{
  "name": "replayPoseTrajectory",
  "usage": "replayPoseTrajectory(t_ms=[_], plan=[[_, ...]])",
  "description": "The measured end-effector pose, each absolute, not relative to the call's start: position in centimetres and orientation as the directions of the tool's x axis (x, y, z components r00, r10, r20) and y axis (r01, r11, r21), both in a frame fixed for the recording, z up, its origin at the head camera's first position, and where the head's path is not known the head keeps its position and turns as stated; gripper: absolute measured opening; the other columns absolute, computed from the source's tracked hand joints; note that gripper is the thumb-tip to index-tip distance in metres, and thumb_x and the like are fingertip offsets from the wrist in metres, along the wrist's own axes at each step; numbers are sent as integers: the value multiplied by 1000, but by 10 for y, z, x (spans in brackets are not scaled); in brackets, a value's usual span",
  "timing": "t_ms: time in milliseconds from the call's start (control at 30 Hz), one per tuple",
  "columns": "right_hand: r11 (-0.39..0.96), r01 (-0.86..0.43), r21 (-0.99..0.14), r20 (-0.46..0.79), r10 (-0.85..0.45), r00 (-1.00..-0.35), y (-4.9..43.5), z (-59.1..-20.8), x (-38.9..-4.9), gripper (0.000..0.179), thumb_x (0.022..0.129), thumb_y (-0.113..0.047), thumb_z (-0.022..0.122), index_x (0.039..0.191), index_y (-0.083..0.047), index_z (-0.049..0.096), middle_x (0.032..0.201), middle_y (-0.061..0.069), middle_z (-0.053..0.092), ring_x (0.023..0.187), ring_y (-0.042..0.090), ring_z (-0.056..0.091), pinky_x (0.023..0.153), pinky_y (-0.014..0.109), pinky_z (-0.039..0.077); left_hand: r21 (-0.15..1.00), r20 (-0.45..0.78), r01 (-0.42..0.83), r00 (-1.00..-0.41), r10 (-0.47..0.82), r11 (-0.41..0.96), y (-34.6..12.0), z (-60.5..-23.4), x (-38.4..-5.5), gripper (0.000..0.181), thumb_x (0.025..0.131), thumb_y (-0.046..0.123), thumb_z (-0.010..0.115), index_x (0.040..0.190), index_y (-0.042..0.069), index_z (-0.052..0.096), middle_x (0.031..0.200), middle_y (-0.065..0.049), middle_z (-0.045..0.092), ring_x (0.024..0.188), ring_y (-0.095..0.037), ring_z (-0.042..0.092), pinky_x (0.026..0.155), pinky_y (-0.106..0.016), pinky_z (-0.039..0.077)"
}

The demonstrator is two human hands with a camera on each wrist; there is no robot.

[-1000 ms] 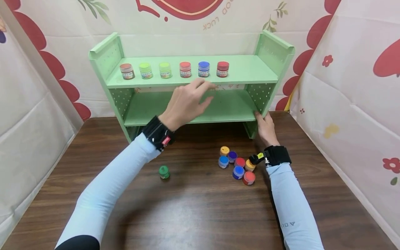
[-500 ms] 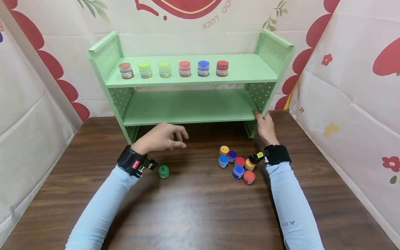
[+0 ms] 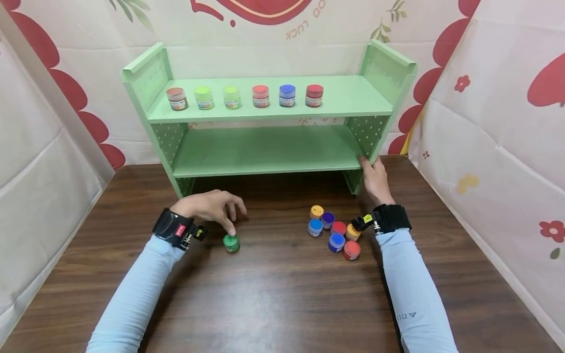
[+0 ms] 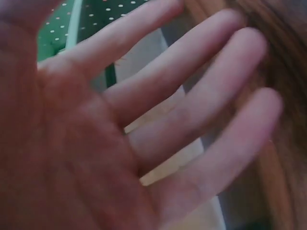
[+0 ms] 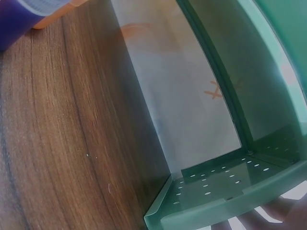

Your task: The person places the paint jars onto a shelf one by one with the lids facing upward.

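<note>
"Green jar (image 3: 231, 244): where's it sitting?"

"On the dark table (image 3: 265, 309), in front of the shelf unit (image 3: 265, 149), apart from the other jars. The left hand (image 3: 208, 206) is hovering over it, thumb tip at the lid. Touching or just above, can't tell."

"Is that hand holding anything?"

"No. Fingers are stretching past the jar, loosely bent, spreading wide; the left wrist view is showing a bare palm."

"And the right hand (image 3: 376, 184)?"

"Gripping the shelf unit low on its right side panel, thumb inside, other fingers mostly hiding behind."

"What's just changed?"

"The left hand has been dropping from in front of the upper board down to the green jar. Right hand and jars are staying put. My read: work is turning to this jar, but it's not being lifted yet."

"Materials, quick."

"Green jar's a squat cylinder, looking like plastic. Shelf unit is looking like mint-painted metal, side panels showing small round punched holes. Table's showing wood grain, catching a soft glare."

"Farther out?"

"Seven-jar cluster (image 3: 338, 229) is crowding the table to the right: yellow, purple, blue, red lids. Row of six jars (image 3: 261, 98) is standing spaced along the top board: brown, two lime, coral, blue, red. Labels too small for reading. Creased white backdrop (image 3: 273, 61) is hanging behind."
</note>
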State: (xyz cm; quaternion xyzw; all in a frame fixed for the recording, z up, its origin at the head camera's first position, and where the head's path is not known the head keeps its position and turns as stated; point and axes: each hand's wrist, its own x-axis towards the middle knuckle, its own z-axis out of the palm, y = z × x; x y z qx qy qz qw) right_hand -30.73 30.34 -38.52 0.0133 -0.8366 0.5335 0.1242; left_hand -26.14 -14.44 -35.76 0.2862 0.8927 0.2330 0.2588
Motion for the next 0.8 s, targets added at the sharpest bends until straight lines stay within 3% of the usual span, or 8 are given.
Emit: replayPoseTrajectory(t_ms=[133,267,467,800], plan=[[432,-153,-889,221,112,-969,301,-388,-306,71,107,-53,38,164,-13,25,162,21,38,149,37,35,124,57,24,590,-415,337,-652,634,733,-148,-365,-260,49,78,20,91,123,14,73,101,-8,75,97,-19,67,78,-29,54],[442,-155,-884,223,107,-969,301,-390,-307,70,107,-53,37,163,-11,27,161,22,40,147,37,37,123,57,26,565,-423,362,-644,637,741,-147,-367,-260,32,80,20,89,110,15,79,93,0,76,89,-12,68,77,-27,54],[443,-163,-881,229,99,-968,304,-388,-309,70,107,-53,37,164,-13,25,162,22,38,149,38,35,124,59,24,551,-347,413,-676,650,725,-142,-367,-261,12,85,24,84,95,18,83,95,6,78,92,-9,66,83,-28,55],[426,-153,-892,215,102,-971,306,-386,-312,68,107,-50,37,165,-17,23,164,19,36,151,37,32,125,58,22,528,-171,473,-755,634,705,-131,-371,-265,10,90,26,79,96,18,82,94,6,78,88,-8,64,79,-28,53]])
